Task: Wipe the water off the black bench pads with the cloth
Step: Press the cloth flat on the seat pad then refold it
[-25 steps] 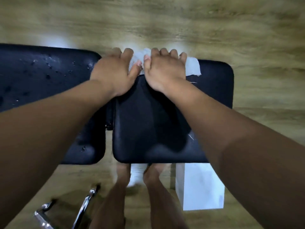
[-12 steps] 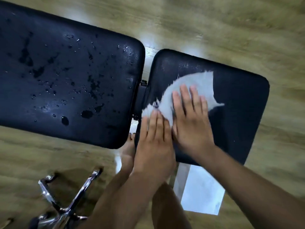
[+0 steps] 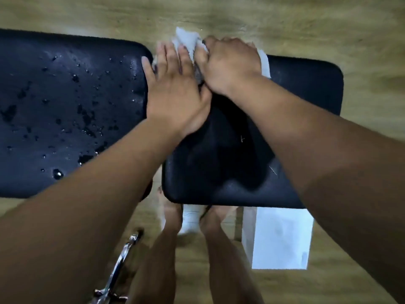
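Note:
Two black bench pads lie side by side. The left pad [image 3: 65,110] is dotted with water drops. The right pad [image 3: 306,102] looks mostly dry. A white cloth [image 3: 188,40] sits bunched at the far edge of the right pad, near the gap between the pads. My left hand [image 3: 175,91] presses flat on the cloth with straight fingers. My right hand [image 3: 228,64] has its fingers curled over the far edge, gripping the cloth. Most of the cloth is hidden under both hands.
The floor [image 3: 285,23] is wood-patterned. A white paper bag [image 3: 278,238] stands on the floor under the right pad's near edge. My bare legs and feet [image 3: 173,213] are below the pads. A chrome chair base [image 3: 122,260] shows at the bottom left.
Both hands have pushed the cloth from the middle of the right pad out to its far edge. My right hand's fingers have curled over the cloth. The camera view has shifted.

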`<action>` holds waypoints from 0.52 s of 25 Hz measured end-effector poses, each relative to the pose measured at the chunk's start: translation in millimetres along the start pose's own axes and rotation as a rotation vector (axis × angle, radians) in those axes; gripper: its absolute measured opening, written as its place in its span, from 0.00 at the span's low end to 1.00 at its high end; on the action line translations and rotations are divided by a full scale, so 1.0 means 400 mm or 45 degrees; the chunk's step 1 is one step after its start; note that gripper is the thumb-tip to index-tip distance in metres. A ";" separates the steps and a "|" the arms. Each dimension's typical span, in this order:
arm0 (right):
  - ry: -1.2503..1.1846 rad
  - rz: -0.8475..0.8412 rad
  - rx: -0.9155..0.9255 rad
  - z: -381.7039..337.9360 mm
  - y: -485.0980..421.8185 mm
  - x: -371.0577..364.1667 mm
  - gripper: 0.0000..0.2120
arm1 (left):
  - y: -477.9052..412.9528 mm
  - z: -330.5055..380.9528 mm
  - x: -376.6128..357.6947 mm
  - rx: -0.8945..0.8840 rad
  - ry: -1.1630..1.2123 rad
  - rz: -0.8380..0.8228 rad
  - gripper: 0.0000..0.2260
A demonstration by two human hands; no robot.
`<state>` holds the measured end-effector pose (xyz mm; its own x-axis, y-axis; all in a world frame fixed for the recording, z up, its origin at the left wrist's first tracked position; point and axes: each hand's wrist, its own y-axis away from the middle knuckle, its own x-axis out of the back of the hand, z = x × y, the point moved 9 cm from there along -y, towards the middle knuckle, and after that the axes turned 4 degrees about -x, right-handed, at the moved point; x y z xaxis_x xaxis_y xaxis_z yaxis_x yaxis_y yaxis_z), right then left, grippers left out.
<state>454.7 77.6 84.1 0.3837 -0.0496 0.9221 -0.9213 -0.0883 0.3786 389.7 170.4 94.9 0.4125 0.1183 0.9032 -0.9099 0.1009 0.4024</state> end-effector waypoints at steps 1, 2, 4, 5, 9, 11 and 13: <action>0.006 0.014 -0.023 0.027 0.002 0.001 0.24 | -0.015 0.013 0.006 -0.060 0.014 0.006 0.34; 0.025 0.041 -0.039 0.060 0.017 0.001 0.24 | -0.020 0.032 0.011 -0.127 0.016 0.001 0.34; 0.034 0.115 -0.090 0.159 0.065 0.000 0.25 | -0.023 0.106 0.009 -0.268 -0.043 -0.024 0.34; 0.027 0.145 -0.123 0.218 0.084 -0.003 0.26 | -0.025 0.154 0.004 -0.327 -0.079 -0.036 0.34; -0.167 0.121 -0.330 0.434 0.163 -0.016 0.29 | -0.040 0.380 -0.033 -0.513 -0.133 -0.098 0.35; -0.421 0.063 -0.481 0.508 0.232 -0.055 0.32 | -0.038 0.438 -0.052 -0.558 -0.164 -0.115 0.36; -0.707 0.078 -0.629 0.551 0.350 -0.113 0.32 | -0.019 0.474 -0.071 -0.609 -0.234 -0.119 0.38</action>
<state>322.2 -151.6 77.9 0.1854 -0.5473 0.8161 -0.8126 0.3816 0.4405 376.7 -20.9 94.4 0.4377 -0.0837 0.8952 -0.7303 0.5477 0.4083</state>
